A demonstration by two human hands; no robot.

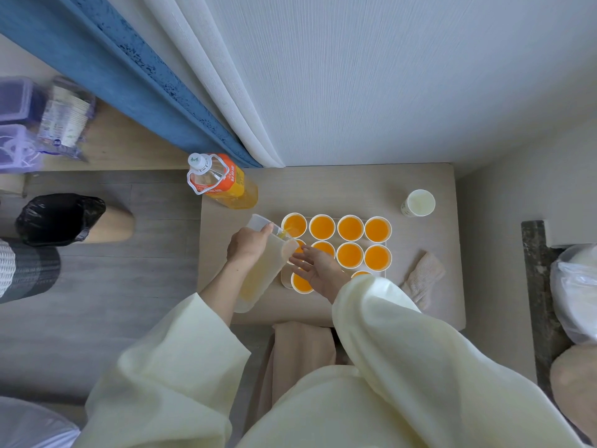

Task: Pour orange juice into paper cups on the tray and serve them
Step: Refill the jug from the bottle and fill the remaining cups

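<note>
Your left hand (pixel 247 245) grips the translucent plastic pitcher of orange juice (pixel 261 276), tilted with its spout over the far-left white paper cup (pixel 294 225) on the white tray (pixel 386 242). Your right hand (pixel 318 266), fingers straight and spread, holds nothing just beside the pitcher's mouth, above the nearer cups. The orange-labelled juice bottle (pixel 223 181) stands at the beige table's (pixel 323 189) far-left corner.

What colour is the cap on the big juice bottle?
White, with a faint green mark; the cap tops the juice bottle. Head view shows it.
</note>
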